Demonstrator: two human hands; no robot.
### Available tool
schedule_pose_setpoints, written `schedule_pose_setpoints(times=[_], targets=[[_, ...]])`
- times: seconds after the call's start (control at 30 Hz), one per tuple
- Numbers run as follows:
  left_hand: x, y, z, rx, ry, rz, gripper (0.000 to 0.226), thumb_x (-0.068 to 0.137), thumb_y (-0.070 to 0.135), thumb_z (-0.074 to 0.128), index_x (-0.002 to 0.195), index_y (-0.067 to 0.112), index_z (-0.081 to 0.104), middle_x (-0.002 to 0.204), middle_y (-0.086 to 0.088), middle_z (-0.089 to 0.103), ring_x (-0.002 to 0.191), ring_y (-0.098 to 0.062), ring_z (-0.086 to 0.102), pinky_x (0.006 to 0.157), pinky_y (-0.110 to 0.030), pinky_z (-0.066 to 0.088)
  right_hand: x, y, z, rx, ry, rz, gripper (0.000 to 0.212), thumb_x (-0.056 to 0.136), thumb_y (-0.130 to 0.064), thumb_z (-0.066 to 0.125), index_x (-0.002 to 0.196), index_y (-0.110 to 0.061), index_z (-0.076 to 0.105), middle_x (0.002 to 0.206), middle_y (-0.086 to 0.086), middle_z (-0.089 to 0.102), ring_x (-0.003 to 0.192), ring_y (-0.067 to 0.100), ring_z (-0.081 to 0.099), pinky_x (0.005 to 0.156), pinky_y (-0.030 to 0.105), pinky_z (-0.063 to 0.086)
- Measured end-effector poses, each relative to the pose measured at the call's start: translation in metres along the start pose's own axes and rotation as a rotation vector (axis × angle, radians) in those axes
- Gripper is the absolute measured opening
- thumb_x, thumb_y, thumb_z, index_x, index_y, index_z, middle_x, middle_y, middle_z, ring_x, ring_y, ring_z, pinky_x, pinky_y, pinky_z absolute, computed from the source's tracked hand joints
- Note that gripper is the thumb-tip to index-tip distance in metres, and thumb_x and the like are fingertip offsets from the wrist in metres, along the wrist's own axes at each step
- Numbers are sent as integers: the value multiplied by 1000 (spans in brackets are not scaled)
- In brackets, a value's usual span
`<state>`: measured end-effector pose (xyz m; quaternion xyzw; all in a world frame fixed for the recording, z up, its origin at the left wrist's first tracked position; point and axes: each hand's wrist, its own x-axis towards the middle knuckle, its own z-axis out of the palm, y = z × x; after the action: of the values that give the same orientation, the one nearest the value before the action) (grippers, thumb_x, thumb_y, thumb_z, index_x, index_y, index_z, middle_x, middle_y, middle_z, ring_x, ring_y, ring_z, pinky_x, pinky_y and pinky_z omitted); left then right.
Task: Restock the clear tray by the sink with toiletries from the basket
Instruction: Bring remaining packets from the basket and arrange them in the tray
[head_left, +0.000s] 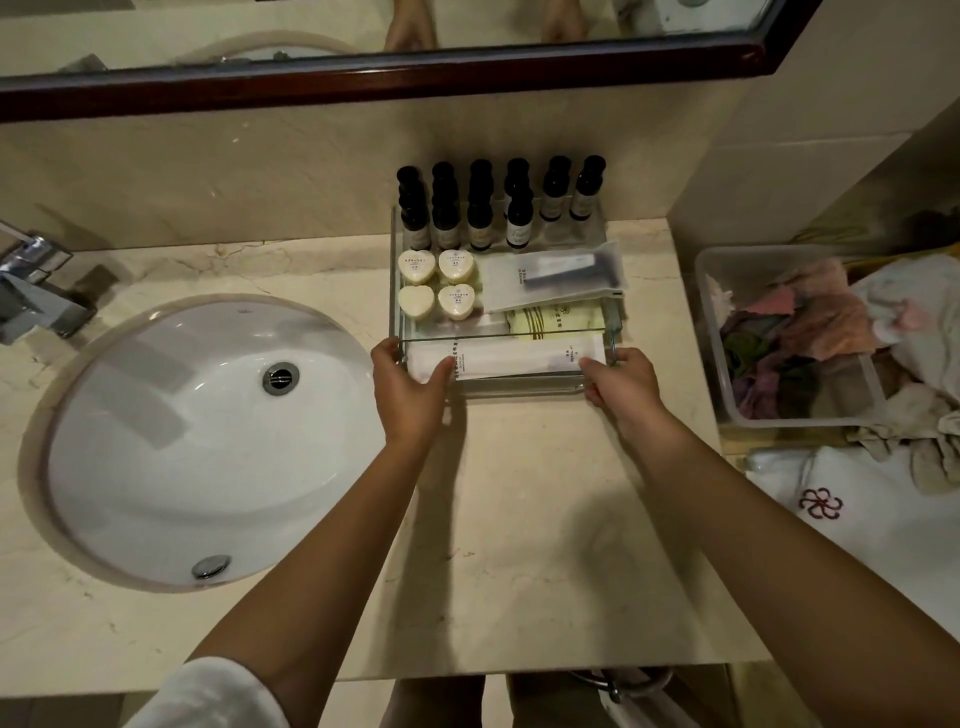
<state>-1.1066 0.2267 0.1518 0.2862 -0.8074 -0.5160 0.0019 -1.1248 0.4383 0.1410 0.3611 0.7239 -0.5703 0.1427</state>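
Two hands are working at the near corners of the clear rectangular tray (519, 387), which is sitting on the pale marble bench (519, 519) just right of the white oval sink (208, 441), its far end toward the wall. The left hand (410, 384) and right hand (621, 384) are each curling fingers round a corner, thumbs lying over the ends of the long white paper sachet (519, 357). Each grip is clamping the tray; whether it is also pinching the sachet cannot be told. The sachet is lying flat along the near wall, long axis running left to right, printed label toward the right hand. The step in hand is, seemingly, seating this near row. The next move is calling for one hand to let go and reach well right to the translucent plastic basket (712, 338).
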Motion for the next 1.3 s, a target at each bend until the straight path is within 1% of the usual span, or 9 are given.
schedule_pose_setpoints(times=[0.17, 0.33, 0.57, 0.73, 0.83, 1.0, 1.07, 1.17, 1.3], targets=[[4, 3, 0, -21, 39, -52, 68, 78, 18, 75, 132, 11, 35, 130, -11, 53, 118, -24, 52, 96, -27, 40, 8, -7, 0, -24, 10, 8, 25, 83, -22, 65, 103, -11, 55, 80, 6, 60, 62, 18, 54, 70, 35, 50], [13, 11, 2, -35, 58, -218, 75, 76, 21, 77, 135, 11, 31, 126, -13, 55, 114, -28, 54, 94, -30, 41, 12, -10, 2, -6, 17, 8, 22, 86, -24, 64, 101, -11, 54, 76, 3, 58, 58, 13, 52, 75, 34, 52], [23, 16, 7, -43, 70, -268, 76, 75, 19, 77, 135, 10, 31, 130, -14, 53, 115, -28, 54, 91, -28, 41, 14, -19, 6, 44, 44, 21, 15, 87, -22, 64, 90, -8, 57, 65, 2, 54, 53, 14, 48, 62, 28, 45], [23, 10, 9, -277, 97, -491, 76, 75, 18, 77, 136, 10, 32, 136, -12, 45, 115, -26, 54, 98, -32, 45, 12, -20, 5, 260, 62, 127, 16, 83, -6, 67, 97, -5, 60, 80, 5, 62, 69, 14, 62, 73, 24, 56], [24, 11, 12, -354, 114, -558, 74, 76, 17, 76, 136, 9, 34, 135, -12, 47, 111, -25, 56, 96, -34, 47, 11, -21, 3, 342, 27, 137, 17, 83, 2, 64, 99, 1, 60, 85, 7, 61, 75, 14, 61, 83, 25, 54], [27, 11, 14, -425, 140, -597, 72, 77, 17, 76, 136, 7, 35, 134, -13, 49, 113, -26, 55, 98, -34, 46, 15, -22, 9, 305, 84, 110, 17, 81, -5, 70, 77, -9, 54, 79, 3, 59, 69, 12, 59, 74, 22, 55], [28, 10, 14, -396, 126, -596, 72, 78, 20, 75, 136, 7, 35, 133, -13, 49, 115, -27, 54, 95, -30, 45, 18, -21, 13, 296, 118, 120, 20, 81, -9, 71, 83, -10, 51, 77, 1, 57, 65, 11, 56, 68, 22, 53], [31, 9, 14, -375, 121, -595, 69, 78, 20, 75, 135, 3, 39, 131, -13, 52, 116, -27, 55, 91, -29, 44, 22, -21, 17, 289, 121, 141, 36, 80, -12, 73, 108, -5, 52, 79, 2, 59, 62, 10, 56, 60, 20, 51], [31, 9, 17, -443, 128, -611, 66, 79, 16, 74, 134, 2, 41, 129, -13, 54, 114, -28, 56, 94, -31, 45, 22, -21, 19, 287, 139, 129, 33, 80, -11, 72, 106, -5, 52, 77, 2, 60, 60, 9, 55, 62, 22, 52]])
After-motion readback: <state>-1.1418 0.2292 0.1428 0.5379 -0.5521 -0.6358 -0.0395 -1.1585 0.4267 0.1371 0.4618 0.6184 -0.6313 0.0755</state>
